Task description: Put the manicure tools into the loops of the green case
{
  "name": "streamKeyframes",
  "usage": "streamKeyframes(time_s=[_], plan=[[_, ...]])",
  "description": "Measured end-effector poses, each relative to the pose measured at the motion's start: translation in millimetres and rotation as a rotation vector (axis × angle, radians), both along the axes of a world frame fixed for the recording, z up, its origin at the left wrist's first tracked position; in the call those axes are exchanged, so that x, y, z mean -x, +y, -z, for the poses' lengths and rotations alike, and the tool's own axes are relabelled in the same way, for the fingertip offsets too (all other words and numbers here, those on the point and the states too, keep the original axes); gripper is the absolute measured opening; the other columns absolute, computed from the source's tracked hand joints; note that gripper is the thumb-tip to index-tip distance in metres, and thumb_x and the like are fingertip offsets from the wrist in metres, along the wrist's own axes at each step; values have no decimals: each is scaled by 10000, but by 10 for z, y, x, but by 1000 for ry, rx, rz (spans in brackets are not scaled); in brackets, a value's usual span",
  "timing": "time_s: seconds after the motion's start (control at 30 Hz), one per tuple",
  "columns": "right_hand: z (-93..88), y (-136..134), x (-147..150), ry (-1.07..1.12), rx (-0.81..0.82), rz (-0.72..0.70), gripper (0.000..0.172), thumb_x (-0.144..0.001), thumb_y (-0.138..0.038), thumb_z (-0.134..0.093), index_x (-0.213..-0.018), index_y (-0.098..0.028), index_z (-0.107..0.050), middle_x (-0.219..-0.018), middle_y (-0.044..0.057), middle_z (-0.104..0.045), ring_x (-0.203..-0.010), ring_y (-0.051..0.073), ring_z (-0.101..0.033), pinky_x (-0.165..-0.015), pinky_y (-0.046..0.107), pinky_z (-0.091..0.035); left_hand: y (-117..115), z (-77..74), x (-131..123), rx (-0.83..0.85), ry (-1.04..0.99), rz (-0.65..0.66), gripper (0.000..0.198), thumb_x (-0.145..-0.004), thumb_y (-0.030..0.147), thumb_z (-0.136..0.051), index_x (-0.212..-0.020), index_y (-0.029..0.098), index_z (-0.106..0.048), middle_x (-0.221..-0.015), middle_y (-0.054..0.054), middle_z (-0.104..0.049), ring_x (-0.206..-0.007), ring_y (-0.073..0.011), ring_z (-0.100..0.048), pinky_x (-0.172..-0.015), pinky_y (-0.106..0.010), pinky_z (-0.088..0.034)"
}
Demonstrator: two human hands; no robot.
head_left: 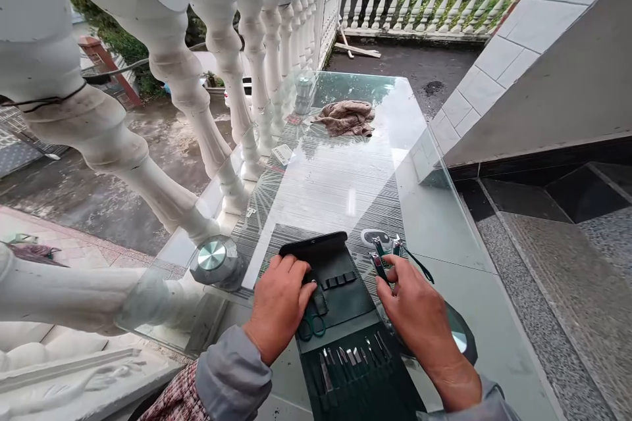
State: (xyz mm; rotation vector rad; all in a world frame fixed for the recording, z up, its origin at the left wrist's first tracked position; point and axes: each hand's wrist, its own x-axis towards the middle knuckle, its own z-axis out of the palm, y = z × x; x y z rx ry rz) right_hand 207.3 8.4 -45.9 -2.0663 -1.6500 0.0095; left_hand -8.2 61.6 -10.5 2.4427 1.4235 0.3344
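Observation:
A dark green manicure case (pixel 348 306) lies unfolded on the glass table. My left hand (pixel 281 302) grips the upper left edge of the case, its thumb beside green-handled scissors (pixel 312 325) tucked in the flap. Several slim metal tools (pixel 353 356) stand in a row in the lower slots. Over the table to the right of the case, my right hand (pixel 419 312) has its fingers closed on a nail clipper (pixel 378 266). More nail clippers (pixel 397 245) are just beyond its fingertips, beside a black strap (pixel 419 266).
A crumpled brown cloth (pixel 345 118) lies toward the far end of the glass table (pixel 434 210). Round metal-capped table supports (pixel 216 256) show near the left edge. A white balustrade (pixel 178 85) runs along the left, and stone steps (pixel 553 263) are on the right.

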Motion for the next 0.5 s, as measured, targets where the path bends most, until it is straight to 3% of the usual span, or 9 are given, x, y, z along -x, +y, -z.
streamKeyframes(time_s=[0.13,0.33,0.5], plan=[[-47,0,10,246,39,85,337,-746,-318,-521,-1060,-199,-542,-712,0,-567,-591,142,-525,-571,278,-408,7,0,-8,36,-99,30,46,-813,170,-572,-834,197,-541,-844,-6,-602,-805,-177,-509,-698,-292,-421],[-247,0,69,1140,160,79,568,-691,-407,-654,-1180,-161,-503,-702,-12,-518,-594,121,-495,-534,257,-438,-6,73,5,-28,-222,121,83,-789,121,-587,-797,186,-536,-772,7,-599,-708,-151,-497,-617,-265,-403],[-357,6,124,1691,253,70,520,-653,-334,-719,-1130,-200,-560,-750,-10,-530,-584,95,-477,-480,225,-411,-7,124,8,-162,-312,257,67,-838,121,-513,-813,170,-552,-745,-9,-605,-678,-138,-492,-602,-252,-410]])
